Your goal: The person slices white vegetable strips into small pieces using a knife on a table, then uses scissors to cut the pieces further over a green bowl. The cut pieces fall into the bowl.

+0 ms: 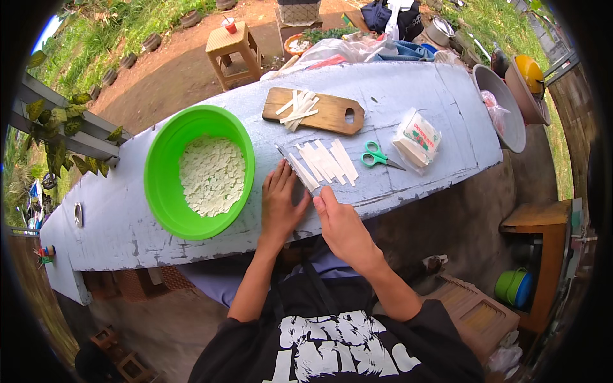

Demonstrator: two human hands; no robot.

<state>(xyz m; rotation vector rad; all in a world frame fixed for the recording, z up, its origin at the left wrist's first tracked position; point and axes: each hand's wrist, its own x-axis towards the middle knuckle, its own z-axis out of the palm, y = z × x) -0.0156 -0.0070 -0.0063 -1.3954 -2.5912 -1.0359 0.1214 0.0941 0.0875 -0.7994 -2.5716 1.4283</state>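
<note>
My right hand grips a knife, with its blade slanting away to the left over the table. My left hand rests palm down along the blade's left side, thumb near the handle end. Its fingers hide whatever lies under them. Right of the blade, several flat, pale strips lie roughly side by side, one close against the metal. To the left stands a bright green plastic basin, holding many small, pale cut pieces. More strips are piled crosswise on a wooden cutting board beyond the knife.
Green-handled scissors and a clear packet bearing print lie at right on the worn, pale table. A grey basin stands past its right end. Plastic bags and cloth crowd the far edge. A stool stands beyond.
</note>
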